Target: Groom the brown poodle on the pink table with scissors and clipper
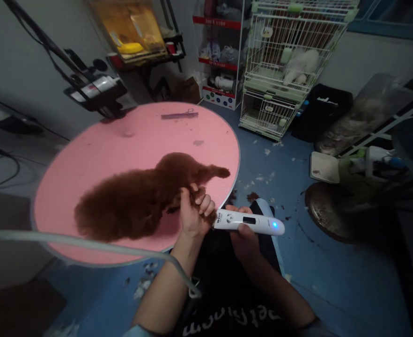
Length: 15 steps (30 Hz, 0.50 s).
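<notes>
A brown curly-haired dog (129,201) lies stretched over the near part of a round pink table (108,140). One of its legs reaches out to the right, over the tabletop. My left hand (195,210) is closed around another leg, whose paw sticks out toward the table's near right edge. In my right hand (243,238) is a white pet clipper (262,223) with a glowing blue light, its head end at that paw. Whether the blade touches the fur I cannot tell.
A comb and scissors (179,115) lie at the table's far side. A pale curved bar (87,242) crosses the near left. Beyond stand a wire cage (276,70) with a white animal inside, a shelf rack (218,65) and a black bin (322,112). Hair clumps dot the blue floor (262,159).
</notes>
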Motion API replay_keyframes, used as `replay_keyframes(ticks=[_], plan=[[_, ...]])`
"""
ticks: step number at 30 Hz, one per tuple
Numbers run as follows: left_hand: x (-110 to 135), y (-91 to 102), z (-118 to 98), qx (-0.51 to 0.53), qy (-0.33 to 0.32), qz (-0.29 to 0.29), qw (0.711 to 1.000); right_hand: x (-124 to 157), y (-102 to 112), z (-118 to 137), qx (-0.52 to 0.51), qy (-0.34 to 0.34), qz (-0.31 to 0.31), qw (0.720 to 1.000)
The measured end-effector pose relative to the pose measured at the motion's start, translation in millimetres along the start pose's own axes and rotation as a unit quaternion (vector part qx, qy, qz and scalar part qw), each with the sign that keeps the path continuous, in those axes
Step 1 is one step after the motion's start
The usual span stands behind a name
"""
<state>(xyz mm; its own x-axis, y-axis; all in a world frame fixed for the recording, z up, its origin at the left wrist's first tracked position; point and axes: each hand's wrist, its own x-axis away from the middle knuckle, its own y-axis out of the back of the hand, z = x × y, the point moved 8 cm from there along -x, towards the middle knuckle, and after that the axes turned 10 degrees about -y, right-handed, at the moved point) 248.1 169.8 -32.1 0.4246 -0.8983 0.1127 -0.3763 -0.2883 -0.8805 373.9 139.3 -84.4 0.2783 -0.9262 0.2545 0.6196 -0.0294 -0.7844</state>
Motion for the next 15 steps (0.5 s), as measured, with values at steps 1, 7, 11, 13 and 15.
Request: replay_keyframes(ticks=[1,7,11,13,15], plan=[[1,0.6,0,-0.001,-0.004,-0.001,1.0,-1,1,-2,0.001,-0.012,-0.002,1.0],[2,3.7,-2,-0.017,-0.015,-0.004,1.0,-4,10,-9,-0.015,-0.049,-0.032,0.998],[1,5.3,-6,-0.026,-0.023,-0.009,0.999,-2,12,-6,0.025,-0.038,-0.059,0.997],[2,6.4,-6,-0.032,-0.018,-0.013,0.999,-3,9,-3,0.055,-0.02,-0.055,0.997],[2,8.3,-5,-0.039,-0.012,-0.018,0.999,-4,6,0,0.076,-0.01,-0.039,0.996]])
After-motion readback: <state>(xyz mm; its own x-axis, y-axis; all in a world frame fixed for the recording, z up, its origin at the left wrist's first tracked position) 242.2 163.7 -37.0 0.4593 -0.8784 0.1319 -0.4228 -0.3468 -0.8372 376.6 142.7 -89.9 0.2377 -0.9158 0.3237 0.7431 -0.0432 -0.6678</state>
